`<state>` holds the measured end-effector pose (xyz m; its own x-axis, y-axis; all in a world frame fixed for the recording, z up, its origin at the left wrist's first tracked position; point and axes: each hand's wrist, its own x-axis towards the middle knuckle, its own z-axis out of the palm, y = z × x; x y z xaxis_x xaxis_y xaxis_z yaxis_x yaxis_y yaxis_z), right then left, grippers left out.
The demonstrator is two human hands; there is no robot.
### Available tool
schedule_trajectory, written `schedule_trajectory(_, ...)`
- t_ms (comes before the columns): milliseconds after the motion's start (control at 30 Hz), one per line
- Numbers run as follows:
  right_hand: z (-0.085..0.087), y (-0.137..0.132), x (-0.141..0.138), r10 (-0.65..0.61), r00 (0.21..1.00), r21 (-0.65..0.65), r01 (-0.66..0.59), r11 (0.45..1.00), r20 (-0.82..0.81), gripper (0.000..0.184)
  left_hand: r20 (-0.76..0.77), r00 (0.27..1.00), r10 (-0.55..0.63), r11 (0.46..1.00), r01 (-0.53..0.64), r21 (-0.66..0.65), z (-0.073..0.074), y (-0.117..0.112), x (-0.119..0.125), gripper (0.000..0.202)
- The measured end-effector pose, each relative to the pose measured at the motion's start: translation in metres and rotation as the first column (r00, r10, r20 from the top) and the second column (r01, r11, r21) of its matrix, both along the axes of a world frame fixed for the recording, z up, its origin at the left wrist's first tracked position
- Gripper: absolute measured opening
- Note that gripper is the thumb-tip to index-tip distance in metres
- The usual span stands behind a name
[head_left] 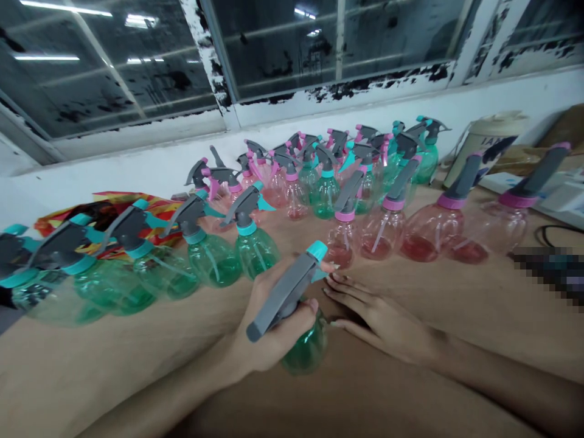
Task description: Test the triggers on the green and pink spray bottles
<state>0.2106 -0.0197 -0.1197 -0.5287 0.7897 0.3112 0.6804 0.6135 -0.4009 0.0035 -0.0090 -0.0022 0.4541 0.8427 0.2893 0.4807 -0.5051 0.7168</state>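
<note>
My left hand (269, 331) is wrapped round the neck of a green spray bottle (305, 350) with a grey trigger head and teal nozzle (316, 250); the bottle stands on the brown table (433, 286) close in front of me. My right hand (378, 313) lies flat on the table just right of that bottle, fingers stretched out, fingertips near its base and nozzle. It holds nothing.
A row of green spray bottles (214, 258) runs to the left, a row of pink ones (429, 234) to the right, with several more mixed bottles (319, 176) behind by the white wall. A red-yellow bag (114, 204) lies far left, a white jug (490, 146) far right.
</note>
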Motion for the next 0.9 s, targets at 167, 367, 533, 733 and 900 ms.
schedule_trajectory(167,-0.0001,0.0003,0.0003,0.004,1.000,-0.014,-0.004,1.000,0.022,0.053,0.045,0.997,-0.062,0.998,0.061,0.023,-0.0004,-0.0008,0.0004,0.027)
schedule_trajectory(367,0.0008,-0.0001,0.0003,0.003,1.000,-0.008,-0.003,1.000,-0.012,0.053,0.062,0.996,-0.065,0.998,0.064,0.026,-0.0006,-0.0003,0.0010,0.030)
schedule_trajectory(533,0.0006,-0.0001,0.0005,0.009,1.000,-0.009,-0.009,1.000,0.014,0.054,0.099,0.991,-0.088,0.996,0.088,0.000,-0.0001,-0.0001,0.0017,0.033)
schedule_trajectory(733,-0.0013,0.0006,0.0009,0.010,0.999,-0.006,-0.010,1.000,0.030,0.054,0.103,0.988,-0.112,0.994,0.113,-0.004,0.0010,0.0012,0.0003,0.038)
schedule_trajectory(900,-0.0007,0.0008,0.0009,0.013,1.000,-0.009,-0.013,1.000,-0.003,0.053,0.073,0.986,-0.150,0.989,0.150,0.001,0.0045,0.0022,-0.0025,0.029)
